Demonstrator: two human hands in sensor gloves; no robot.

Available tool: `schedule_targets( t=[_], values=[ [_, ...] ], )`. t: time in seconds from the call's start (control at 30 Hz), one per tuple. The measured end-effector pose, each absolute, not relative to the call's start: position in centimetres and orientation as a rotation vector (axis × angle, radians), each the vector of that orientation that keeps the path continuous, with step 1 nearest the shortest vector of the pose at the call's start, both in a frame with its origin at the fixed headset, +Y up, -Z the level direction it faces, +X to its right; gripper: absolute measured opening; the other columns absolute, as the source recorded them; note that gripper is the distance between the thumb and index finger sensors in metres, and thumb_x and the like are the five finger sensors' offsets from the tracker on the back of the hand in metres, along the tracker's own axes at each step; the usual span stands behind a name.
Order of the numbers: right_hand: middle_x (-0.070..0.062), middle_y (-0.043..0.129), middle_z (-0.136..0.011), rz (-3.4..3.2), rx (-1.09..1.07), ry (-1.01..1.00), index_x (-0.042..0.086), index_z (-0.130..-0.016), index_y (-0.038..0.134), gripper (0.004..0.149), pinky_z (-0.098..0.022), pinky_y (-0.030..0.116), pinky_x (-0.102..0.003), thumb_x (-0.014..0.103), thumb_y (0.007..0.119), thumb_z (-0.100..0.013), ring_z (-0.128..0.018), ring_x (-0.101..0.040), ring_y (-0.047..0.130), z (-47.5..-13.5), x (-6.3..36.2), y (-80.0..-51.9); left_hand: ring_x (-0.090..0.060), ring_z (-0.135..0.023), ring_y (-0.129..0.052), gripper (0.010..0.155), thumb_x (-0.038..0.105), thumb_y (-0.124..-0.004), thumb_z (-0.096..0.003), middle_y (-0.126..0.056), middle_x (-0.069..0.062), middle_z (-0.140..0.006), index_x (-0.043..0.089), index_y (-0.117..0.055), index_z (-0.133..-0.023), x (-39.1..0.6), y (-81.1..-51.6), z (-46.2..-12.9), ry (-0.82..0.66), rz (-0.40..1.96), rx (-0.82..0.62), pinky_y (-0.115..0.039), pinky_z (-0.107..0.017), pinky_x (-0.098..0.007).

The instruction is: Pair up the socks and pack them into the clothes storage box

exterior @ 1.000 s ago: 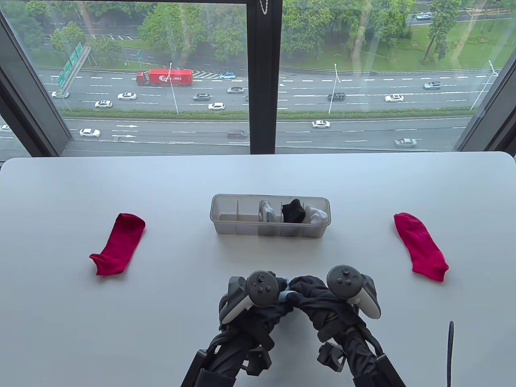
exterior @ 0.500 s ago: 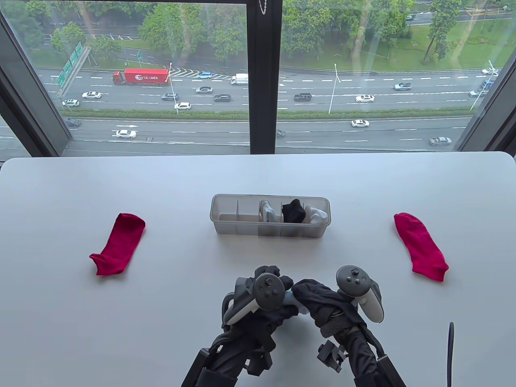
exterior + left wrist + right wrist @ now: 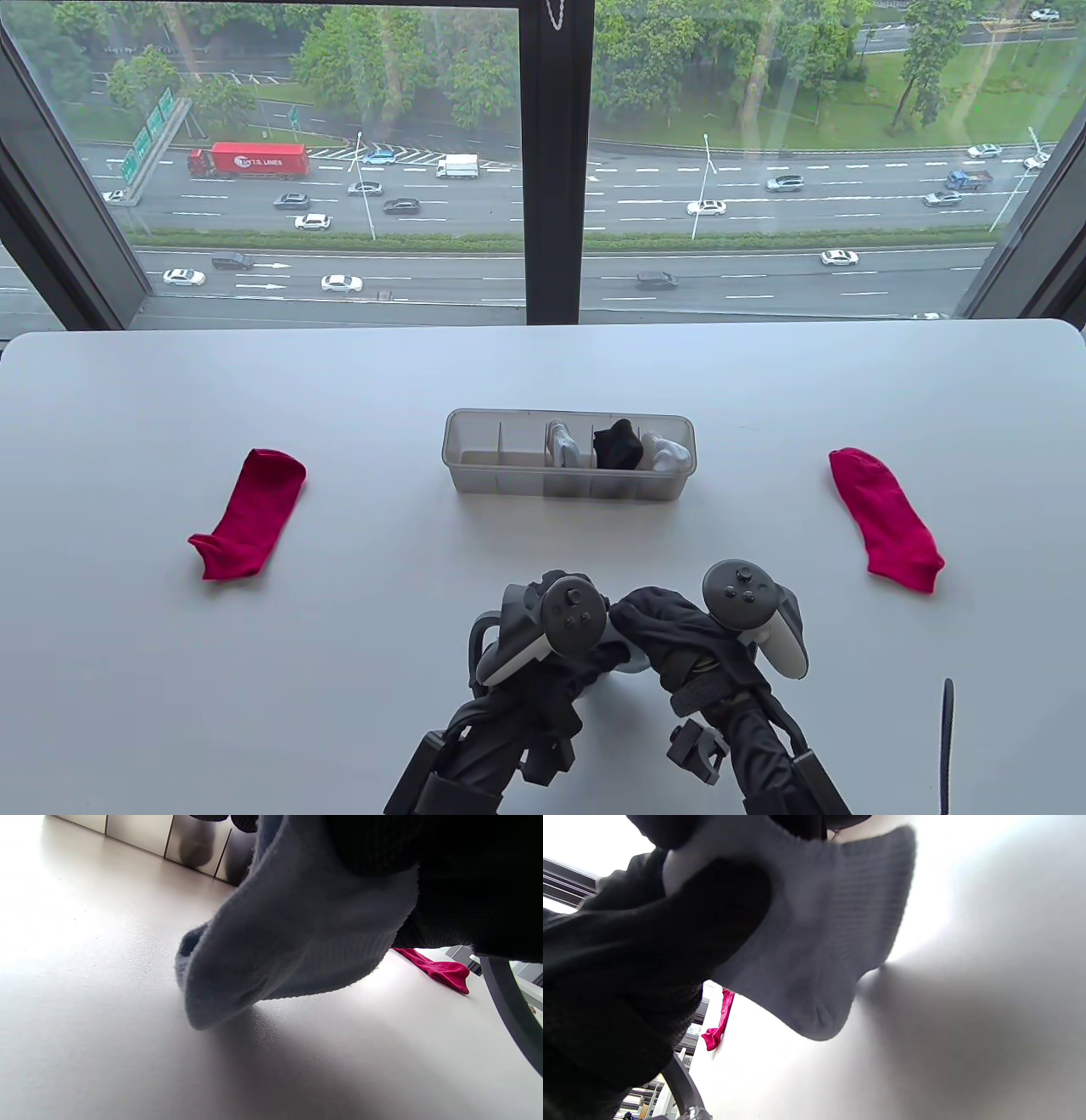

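Black fabric gloves on both hands (image 3: pixel 594 637), grey round-headed trackers, black wrist brackets

Beyond the white table (image 3: pixel 254 679), a window (image 3: pixel 556 161) is seen, overlooking a road with what seems a red truck (image 3: pixel 250 161).

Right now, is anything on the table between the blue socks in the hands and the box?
No. Only bare table lies between the light blue socks and the storage box. The red socks lie far off to each side.
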State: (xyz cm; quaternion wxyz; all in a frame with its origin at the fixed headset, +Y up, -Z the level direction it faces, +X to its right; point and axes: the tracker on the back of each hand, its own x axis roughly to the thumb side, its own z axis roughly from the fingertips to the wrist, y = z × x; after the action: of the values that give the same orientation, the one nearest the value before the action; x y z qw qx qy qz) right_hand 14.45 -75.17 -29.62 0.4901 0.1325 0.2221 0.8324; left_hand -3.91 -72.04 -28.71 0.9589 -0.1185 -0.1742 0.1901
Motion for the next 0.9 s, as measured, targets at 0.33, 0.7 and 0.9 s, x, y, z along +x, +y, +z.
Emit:
schedule_targets(
  t=[0.33, 0.7, 0.9],
  values=[
    [-0.009, 0.075, -0.089, 2.165, 0.261, 0.494, 0.018, -0.085, 0.073, 0.049, -0.077, 0.039, -0.062, 0.053, 0.053, -0.058, -0.098, -0.034, 0.056, -29.9, 14.6, -75.5, -0.043, -0.108, -0.042, 0.059, 0.04, -0.073, -0.0487, -0.044, -0.013, -0.111, 0.012, -0.055, -0.097, -4.4, -72.6, -29.2, -0.414, 0.481, -0.251, -0.04, -0.079, -0.066],
    [-0.008, 0.078, -0.084, 2.126, 0.28, 0.565, 0.02, -0.09, 0.068, 0.049, -0.078, 0.038, -0.061, 0.056, 0.06, -0.057, -0.09, -0.03, 0.067, -30.3, 14.4, -75.7, -0.043, -0.1, -0.051, 0.06, 0.053, -0.061, -0.0458, -0.053, -0.014, -0.102, 0.009, -0.06, -0.087, -4.0, -73.2, -29.3, -0.375, 0.339, -0.357, -0.042, -0.078, -0.065],
    [-0.01, 0.071, -0.093, 2.1, 0.239, 0.573, 0.02, -0.094, 0.063, 0.053, -0.078, 0.03, -0.064, 0.056, 0.056, -0.058, -0.097, -0.035, 0.058, -30.1, 14.0, -75.7, -0.046, -0.1, -0.06, 0.053, 0.039, -0.074, -0.0499, -0.061, -0.016, -0.104, 0.007, -0.066, -0.092, -4.0, -73.0, -29.7, -0.373, 0.359, -0.32, -0.047, -0.077, -0.066]
  ],
)
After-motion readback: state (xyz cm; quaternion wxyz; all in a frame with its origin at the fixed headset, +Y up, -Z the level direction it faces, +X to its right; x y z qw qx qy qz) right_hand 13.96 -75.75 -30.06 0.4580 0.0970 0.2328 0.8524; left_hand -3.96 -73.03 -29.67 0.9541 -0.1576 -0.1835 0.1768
